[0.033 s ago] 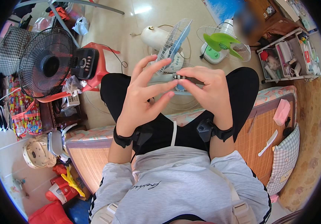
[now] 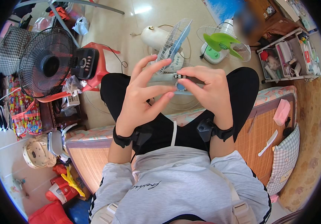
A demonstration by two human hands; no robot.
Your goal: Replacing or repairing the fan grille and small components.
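- A small metal-looking fitting sits between the two hands, over the floor beyond the bed's front edge.
- The right hand has a narrow grip: thumb and forefinger pinch the fitting's right end.
- The left hand has a wider grip, holding nothing visible; thumb and forefinger stand slightly apart, just beside the fitting.
- A pale grey strip shows left of the fitting; I cannot tell whether they are joined.
- The fitting will probably handle as light and stiff, smooth enough to slip; its sides seem best for fingertips, with the left end free to steady.
- A blue-rimmed fan and a green-bladed fan stand on the floor.
- A white-bladed knife lies toward the bed's right edge.
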